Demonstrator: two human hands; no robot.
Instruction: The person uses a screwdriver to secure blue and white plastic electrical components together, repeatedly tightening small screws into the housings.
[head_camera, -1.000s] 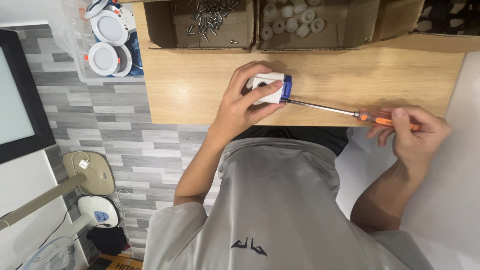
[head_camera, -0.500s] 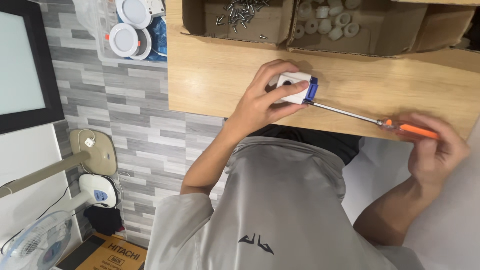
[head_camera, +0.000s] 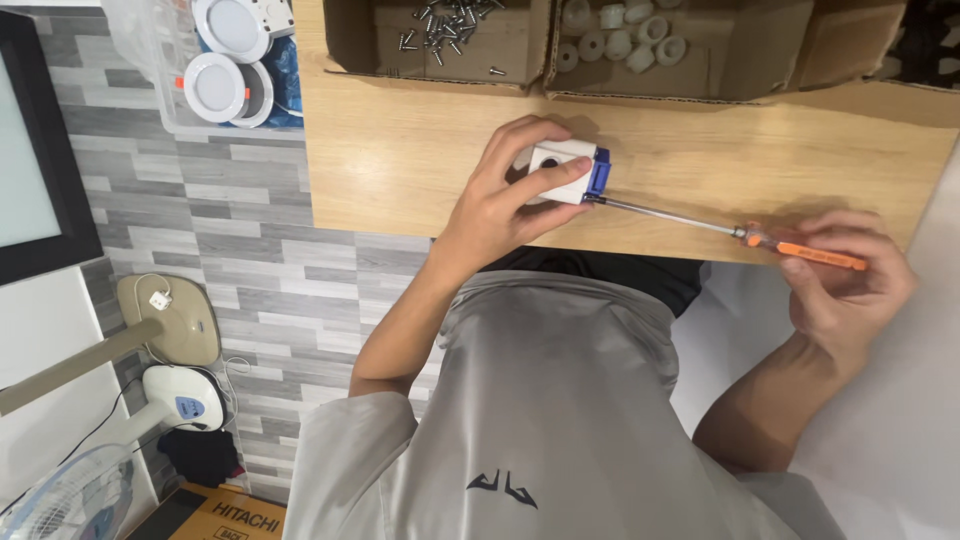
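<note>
The white block (head_camera: 562, 170) with a blue end is gripped by the left hand (head_camera: 500, 205) — at its four o'clock, the orange-handled screwdriver (head_camera: 720, 228) is clasped in the right hand (head_camera: 845, 285).

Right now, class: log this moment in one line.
left hand: holds white-blue part | right hand: holds screwdriver | tip at part
</note>
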